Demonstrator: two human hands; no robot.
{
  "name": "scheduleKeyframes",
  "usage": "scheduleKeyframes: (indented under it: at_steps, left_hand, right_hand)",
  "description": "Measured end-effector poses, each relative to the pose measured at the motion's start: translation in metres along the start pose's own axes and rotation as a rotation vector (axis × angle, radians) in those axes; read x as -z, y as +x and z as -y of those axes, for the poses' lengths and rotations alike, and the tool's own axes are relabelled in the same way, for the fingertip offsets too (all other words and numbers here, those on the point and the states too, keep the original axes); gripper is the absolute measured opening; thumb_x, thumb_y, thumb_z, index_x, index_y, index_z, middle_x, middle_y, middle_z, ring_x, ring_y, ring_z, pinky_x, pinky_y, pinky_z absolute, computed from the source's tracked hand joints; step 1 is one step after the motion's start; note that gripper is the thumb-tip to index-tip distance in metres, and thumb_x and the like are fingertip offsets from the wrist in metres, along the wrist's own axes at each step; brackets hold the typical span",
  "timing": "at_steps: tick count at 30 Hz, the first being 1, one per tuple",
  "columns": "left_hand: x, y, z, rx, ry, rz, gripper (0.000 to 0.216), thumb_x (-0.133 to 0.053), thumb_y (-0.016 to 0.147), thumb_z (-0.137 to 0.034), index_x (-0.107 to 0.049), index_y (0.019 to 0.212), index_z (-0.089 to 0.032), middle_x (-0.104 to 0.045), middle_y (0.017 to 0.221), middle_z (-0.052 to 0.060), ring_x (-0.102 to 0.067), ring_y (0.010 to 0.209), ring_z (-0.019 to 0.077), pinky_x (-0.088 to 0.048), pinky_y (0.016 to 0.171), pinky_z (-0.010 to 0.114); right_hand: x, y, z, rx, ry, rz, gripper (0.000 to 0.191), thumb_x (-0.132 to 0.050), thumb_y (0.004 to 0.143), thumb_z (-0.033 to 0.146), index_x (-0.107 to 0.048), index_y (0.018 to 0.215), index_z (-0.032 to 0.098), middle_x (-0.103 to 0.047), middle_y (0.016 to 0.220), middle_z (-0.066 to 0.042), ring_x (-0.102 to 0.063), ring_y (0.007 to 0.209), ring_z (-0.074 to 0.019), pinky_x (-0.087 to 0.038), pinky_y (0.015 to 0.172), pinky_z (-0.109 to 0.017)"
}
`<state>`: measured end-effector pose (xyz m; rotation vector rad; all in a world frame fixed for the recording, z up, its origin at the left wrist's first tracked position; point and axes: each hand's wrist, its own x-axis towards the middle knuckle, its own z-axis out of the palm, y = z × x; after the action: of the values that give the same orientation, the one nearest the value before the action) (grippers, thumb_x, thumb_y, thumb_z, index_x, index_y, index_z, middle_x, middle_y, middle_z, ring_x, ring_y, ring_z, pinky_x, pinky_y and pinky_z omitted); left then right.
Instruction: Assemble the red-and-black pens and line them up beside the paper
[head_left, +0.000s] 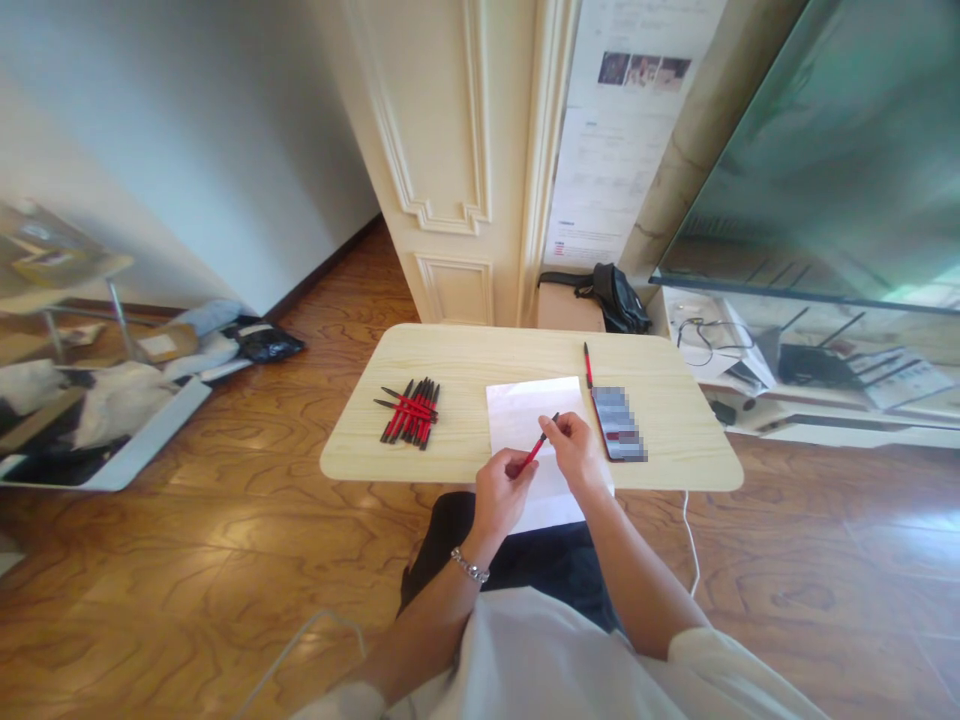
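A red and black pen is held slantwise between my two hands, over a sheet of white paper. My left hand grips its lower end, with fingers curled round it. At the upper black end, my right hand pinches the pen between thumb and fingers. On the left part of the table lies a pile of several red and black pens, some crossed over the others. Another such pen lies alone beyond the phone, which is to the right of the paper.
The small pale wooden table has rounded corners and stands in front of me. Behind it are a black bag on a box and a panelled wall. A white cable hangs at the right; a packed open box stands on the left floor.
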<state>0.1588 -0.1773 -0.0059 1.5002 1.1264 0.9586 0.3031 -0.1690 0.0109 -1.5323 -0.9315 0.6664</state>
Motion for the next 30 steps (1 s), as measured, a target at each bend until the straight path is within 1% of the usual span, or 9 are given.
scheduleKeyframes:
  at_steps: [3,8,12,16,18,22,24,28,30]
  left_hand:
    - [0.001,0.003,0.004,0.066,-0.099,0.1,0.024,-0.065,0.078,-0.041,-0.067,0.085,-0.017,-0.07,0.075,0.005,-0.066,0.069,0.0178,-0.051,0.066,0.029]
    - [0.0,0.007,0.003,0.193,-0.298,0.243,0.036,-0.065,0.077,-0.046,-0.068,0.09,-0.013,-0.071,0.075,0.008,-0.066,0.065,0.0182,-0.05,0.06,0.028]
    - [-0.002,0.006,0.001,0.196,-0.31,0.217,0.034,-0.068,0.075,-0.045,-0.067,0.088,-0.013,-0.07,0.072,0.008,-0.066,0.064,0.0181,-0.049,0.058,0.027]
    - [-0.005,0.005,0.003,0.183,-0.292,0.174,0.031,-0.069,0.073,-0.043,-0.066,0.085,-0.014,-0.069,0.068,0.005,-0.065,0.062,0.0168,-0.047,0.055,0.025]
    - [-0.005,0.005,0.005,0.202,-0.319,0.203,0.032,-0.068,0.074,-0.044,-0.066,0.085,-0.014,-0.07,0.07,0.006,-0.065,0.062,0.0167,-0.048,0.056,0.026]
    - [-0.003,0.007,0.007,0.216,-0.35,0.261,0.037,-0.065,0.077,-0.046,-0.067,0.091,-0.012,-0.071,0.079,0.01,-0.066,0.065,0.0175,-0.049,0.059,0.027]
    - [-0.003,0.007,0.008,0.207,-0.345,0.256,0.035,-0.065,0.078,-0.045,-0.067,0.09,-0.012,-0.07,0.075,0.008,-0.066,0.064,0.0173,-0.049,0.058,0.027]
    - [-0.005,0.004,0.011,0.208,-0.354,0.2,0.03,-0.069,0.075,-0.041,-0.065,0.085,-0.013,-0.067,0.065,0.004,-0.064,0.06,0.0154,-0.047,0.054,0.024]
    - [-0.006,0.004,0.011,0.232,-0.376,0.212,0.031,-0.069,0.075,-0.041,-0.065,0.085,-0.013,-0.068,0.068,0.005,-0.064,0.06,0.0153,-0.047,0.055,0.025]
  right_hand:
    - [0.0,-0.003,0.002,-0.043,0.06,0.065,0.036,-0.065,0.074,0.053,-0.054,0.067,0.019,-0.052,0.059,0.003,-0.044,0.055,-0.0119,-0.034,0.053,-0.025]
    - [0.005,-0.003,0.012,-0.17,0.38,0.242,0.04,-0.055,0.081,0.056,-0.063,0.098,0.021,-0.067,0.083,-0.005,-0.06,0.074,-0.0162,-0.045,0.064,-0.028]
    - [0.003,-0.001,0.009,-0.125,0.365,0.173,0.033,-0.061,0.078,0.051,-0.063,0.084,0.019,-0.065,0.076,-0.003,-0.059,0.072,-0.0157,-0.046,0.069,-0.029]
    - [-0.002,-0.004,0.004,-0.102,0.275,0.054,0.033,-0.072,0.07,0.048,-0.056,0.071,0.019,-0.056,0.062,0.003,-0.05,0.058,-0.0117,-0.043,0.06,-0.026]
    - [-0.002,-0.006,0.006,-0.121,0.288,0.09,0.032,-0.069,0.072,0.05,-0.059,0.077,0.019,-0.057,0.065,0.002,-0.051,0.06,-0.0121,-0.043,0.059,-0.026]
    - [0.002,-0.006,0.009,-0.167,0.39,0.208,0.04,-0.058,0.079,0.053,-0.064,0.103,0.021,-0.067,0.09,-0.006,-0.06,0.077,-0.0162,-0.047,0.065,-0.028]
    - [0.002,-0.004,0.006,-0.155,0.379,0.211,0.038,-0.062,0.077,0.05,-0.065,0.1,0.02,-0.068,0.087,-0.006,-0.061,0.077,-0.0168,-0.047,0.067,-0.029]
    - [0.0,-0.003,-0.001,-0.128,0.306,0.118,0.031,-0.074,0.067,0.044,-0.064,0.081,0.018,-0.063,0.07,-0.001,-0.056,0.064,-0.0133,-0.044,0.061,-0.027]
    - [0.0,-0.004,-0.001,-0.146,0.305,0.139,0.032,-0.072,0.069,0.045,-0.065,0.086,0.019,-0.062,0.071,0.0,-0.055,0.064,-0.0132,-0.044,0.06,-0.027]
